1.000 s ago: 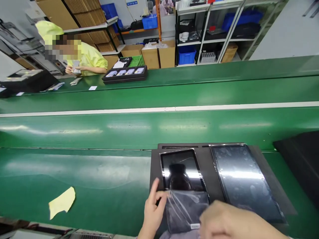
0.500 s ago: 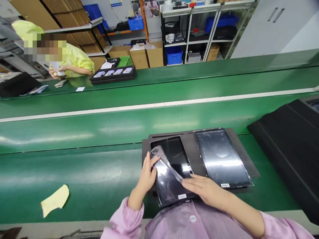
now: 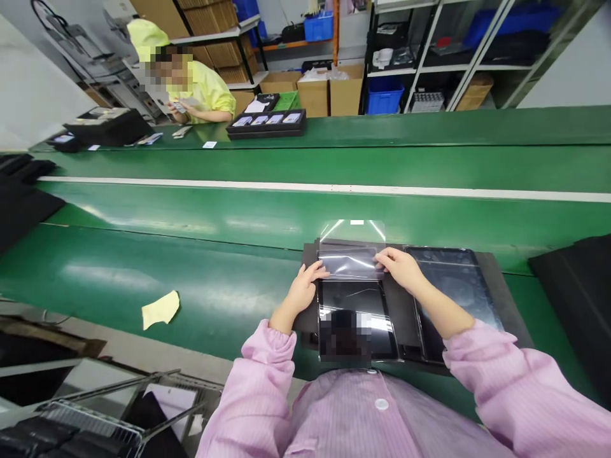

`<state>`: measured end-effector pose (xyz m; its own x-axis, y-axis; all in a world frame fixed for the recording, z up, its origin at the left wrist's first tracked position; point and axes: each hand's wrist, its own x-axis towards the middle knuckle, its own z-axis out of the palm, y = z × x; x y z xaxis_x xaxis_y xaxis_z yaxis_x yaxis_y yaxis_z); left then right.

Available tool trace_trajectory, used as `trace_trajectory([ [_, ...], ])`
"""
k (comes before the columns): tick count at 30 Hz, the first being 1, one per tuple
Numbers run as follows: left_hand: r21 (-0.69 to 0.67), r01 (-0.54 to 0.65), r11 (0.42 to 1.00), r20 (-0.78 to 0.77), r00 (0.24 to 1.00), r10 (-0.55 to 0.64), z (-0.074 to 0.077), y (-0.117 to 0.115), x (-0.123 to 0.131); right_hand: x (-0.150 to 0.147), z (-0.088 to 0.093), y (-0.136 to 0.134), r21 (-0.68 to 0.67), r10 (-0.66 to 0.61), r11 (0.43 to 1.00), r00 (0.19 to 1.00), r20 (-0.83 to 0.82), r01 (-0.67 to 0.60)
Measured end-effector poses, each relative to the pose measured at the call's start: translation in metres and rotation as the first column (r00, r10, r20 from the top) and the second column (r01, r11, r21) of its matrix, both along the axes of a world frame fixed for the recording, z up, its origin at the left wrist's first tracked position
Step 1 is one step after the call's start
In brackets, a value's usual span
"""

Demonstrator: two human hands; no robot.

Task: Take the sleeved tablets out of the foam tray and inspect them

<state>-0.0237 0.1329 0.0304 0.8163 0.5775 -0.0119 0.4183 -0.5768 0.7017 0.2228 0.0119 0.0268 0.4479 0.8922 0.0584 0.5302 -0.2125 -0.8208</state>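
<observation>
A black glass tablet screen point(image 3: 356, 312) lies on dark foam sheets point(image 3: 515, 318) in front of me. Clear film point(image 3: 351, 254) is folded back over its far end, with a small white label at the top. My right hand point(image 3: 401, 267) pinches the film's right edge. At the film's left edge is my left hand point(image 3: 305, 286), its fingers spread near the screen's upper left corner. To the right, partly behind my right forearm, a second film-covered screen point(image 3: 451, 273) rests on the foam.
A yellow scrap point(image 3: 161, 310) lies on the green bench at left. Black foam point(image 3: 573, 292) stands at right. Across the bench, a person in yellow point(image 3: 205, 89) handles a small item beside a black tray point(image 3: 266, 124). A wire cart point(image 3: 143, 413) is at lower left.
The film has been pulled up from the near end and folded over the far end. My right hand moved away from me with it. The view has turned left.
</observation>
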Motion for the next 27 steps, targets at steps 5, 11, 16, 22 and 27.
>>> trace_trajectory([
  [5,0.013,0.033,0.999,-0.049,0.998,-0.032,0.012,0.003,-0.002,-0.025,0.012,-0.041,0.033,0.212,0.977,0.974,-0.082,-0.21],
  [11,0.16,0.071,0.984,-0.113,0.992,-0.053,0.033,0.0,0.004,-0.033,0.027,-0.114,-0.059,0.675,0.738,0.736,0.056,-0.672],
  [16,0.403,0.334,0.852,-0.239,0.937,-0.255,0.048,-0.062,0.058,0.081,0.018,-0.109,0.003,-0.019,1.0,0.951,0.308,0.019],
  [22,0.196,0.734,0.65,-0.231,0.679,-0.697,0.041,-0.139,0.119,0.173,-0.007,-0.087,-0.009,-0.219,0.973,0.932,0.29,0.231],
  [27,0.127,0.679,0.723,-0.169,0.733,-0.658,0.016,-0.137,0.122,0.167,-0.017,-0.082,0.037,-0.222,0.975,0.939,0.262,0.22],
])
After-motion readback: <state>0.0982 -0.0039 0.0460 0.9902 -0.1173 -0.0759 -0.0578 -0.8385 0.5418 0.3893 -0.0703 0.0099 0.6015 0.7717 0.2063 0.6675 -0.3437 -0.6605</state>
